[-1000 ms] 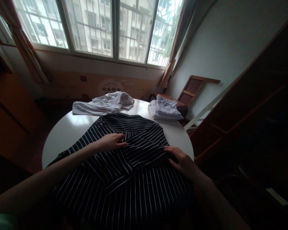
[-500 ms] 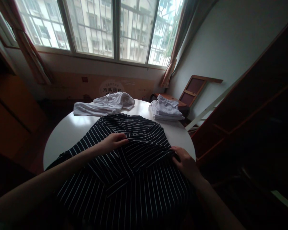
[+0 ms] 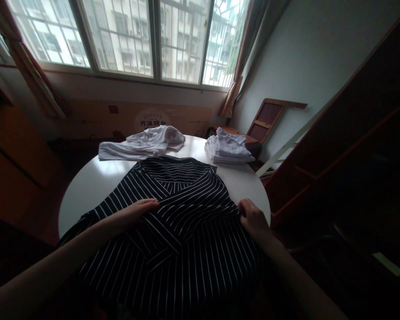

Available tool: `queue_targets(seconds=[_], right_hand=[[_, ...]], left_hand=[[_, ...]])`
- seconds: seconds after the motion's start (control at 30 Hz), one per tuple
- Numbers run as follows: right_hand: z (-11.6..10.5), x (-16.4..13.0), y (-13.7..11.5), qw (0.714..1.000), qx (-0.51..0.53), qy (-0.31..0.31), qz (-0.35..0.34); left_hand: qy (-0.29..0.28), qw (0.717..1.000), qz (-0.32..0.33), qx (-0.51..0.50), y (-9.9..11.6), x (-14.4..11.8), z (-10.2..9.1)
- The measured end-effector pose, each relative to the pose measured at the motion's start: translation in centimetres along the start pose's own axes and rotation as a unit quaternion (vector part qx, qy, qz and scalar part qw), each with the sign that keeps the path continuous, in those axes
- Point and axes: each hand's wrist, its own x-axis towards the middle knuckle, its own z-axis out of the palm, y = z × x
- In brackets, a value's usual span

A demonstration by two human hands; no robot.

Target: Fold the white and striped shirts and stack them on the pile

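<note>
My left hand (image 3: 133, 213) lies flat and open on the striped shirt (image 3: 173, 231), which covers the near half of the round white tabletop (image 3: 86, 186) (its hem hangs off toward me). My right hand (image 3: 253, 220) pinches the shirt's right edge, fingers curled closed on the cloth. Beyond lie a loose white garment (image 3: 143, 144) and, right, a folded white stack (image 3: 228, 150).

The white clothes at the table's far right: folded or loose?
Folded: the white clothes sit in a neat, flat stack on the table.
</note>
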Motion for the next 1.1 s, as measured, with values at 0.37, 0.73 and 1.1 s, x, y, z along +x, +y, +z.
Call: queue_targets(seconds=[0.37, 0.73, 1.1], right_hand=[[-0.4, -0.5, 1.2, 0.998, 0.06, -0.028, 0.004], [-4.2, 4.6, -0.2, 0.981, 0.17, -0.084, -0.03], [2.4, 19.0, -0.2, 0.967, 0.01, -0.198, -0.159]], left_hand=[[-0.036, 0.995, -0.038, -0.087, -1.2, -0.9, -1.2], [-0.085, 0.992, 0.05, 0.077, -1.9, -1.1, -0.1], [-0.061, 0.983, 0.095, 0.146, -2.7, -1.6, 0.4]])
